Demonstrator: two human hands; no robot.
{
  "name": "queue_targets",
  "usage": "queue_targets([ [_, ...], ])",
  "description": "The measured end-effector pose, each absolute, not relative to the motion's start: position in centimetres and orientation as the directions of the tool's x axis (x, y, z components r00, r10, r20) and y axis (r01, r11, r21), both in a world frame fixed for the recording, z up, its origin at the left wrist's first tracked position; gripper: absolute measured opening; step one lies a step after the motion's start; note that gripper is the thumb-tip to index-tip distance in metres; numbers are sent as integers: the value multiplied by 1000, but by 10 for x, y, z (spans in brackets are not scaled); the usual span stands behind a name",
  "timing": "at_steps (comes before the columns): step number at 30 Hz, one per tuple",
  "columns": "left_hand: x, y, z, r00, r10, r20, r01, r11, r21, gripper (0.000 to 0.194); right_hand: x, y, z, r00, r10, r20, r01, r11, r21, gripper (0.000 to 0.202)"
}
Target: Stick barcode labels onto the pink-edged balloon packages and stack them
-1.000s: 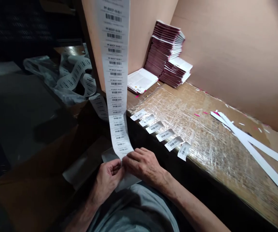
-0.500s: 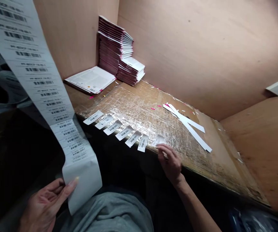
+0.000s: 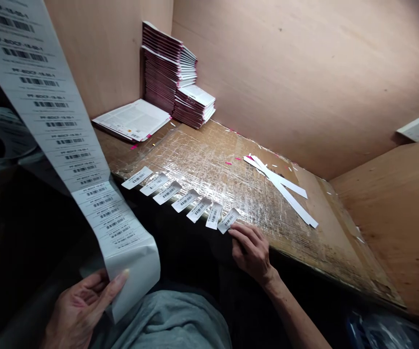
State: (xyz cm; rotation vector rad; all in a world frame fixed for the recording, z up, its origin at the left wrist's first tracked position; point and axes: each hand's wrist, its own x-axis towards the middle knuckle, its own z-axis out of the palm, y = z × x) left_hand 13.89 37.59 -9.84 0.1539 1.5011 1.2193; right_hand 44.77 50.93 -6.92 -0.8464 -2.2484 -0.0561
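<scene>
My left hand (image 3: 82, 303) pinches the blank end of a long strip of barcode labels (image 3: 86, 182) between thumb and fingers. The strip hangs down from the upper left and bends back at its lower end. My right hand (image 3: 251, 249) is at the front edge of the worktop, its fingers curled and the tips on the lower right edge of a barcode label (image 3: 228, 220). That label sticks to the edge at the right end of a row of several others, among them a label (image 3: 214, 215) just left of it. Each one partly overhangs the edge.
The taped cardboard worktop (image 3: 202, 150) has wooden walls around it. At the back left stand a tall stack of booklets (image 3: 160, 72), a shorter stack (image 3: 195, 104) and a flat booklet (image 3: 133, 118). Crossed white paper strips (image 3: 285, 194) lie on the right, with pink scraps (image 3: 228, 163) nearby.
My right hand has moved slightly left and down, and the label at its fingertips now lies flatter at the edge, its barcode facing up. My left hand has shifted a little right with the strip.
</scene>
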Motion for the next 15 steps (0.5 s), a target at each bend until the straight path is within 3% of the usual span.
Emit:
queue_targets([
  [2,144,373,-96,-330,730,-598,-435,444,783,39,419,492,-72,-420,708,567,527,699,-483,27],
  [4,148,369,-95,-297,805,-514,-342,413,844,34,379,474,-80,-404,867,291,355,442,-824,32],
  [5,150,368,-94,-263,843,-470,-303,390,869,32,358,465,-86,-435,891,131,254,261,-931,37],
  [7,150,365,-94,-194,892,-409,-283,348,894,33,324,450,-99,-494,866,-78,100,-32,-995,45],
  [9,148,365,-92,-185,899,-398,-339,321,884,38,304,442,-109,-513,847,-137,59,-124,-990,45],
  [10,146,365,-92,-204,891,-407,-374,313,873,39,299,441,-112,-516,847,-127,89,-94,-992,45],
  [12,143,366,-91,-247,868,-431,-400,314,861,37,296,444,-112,-521,853,-4,213,126,-969,49],
  [13,142,367,-91,-263,859,-439,-388,323,863,35,296,448,-109,-536,838,104,283,294,-913,50],
  [15,141,368,-91,-288,852,-437,-339,336,879,31,293,458,-99,-629,707,323,355,631,-690,42],
])
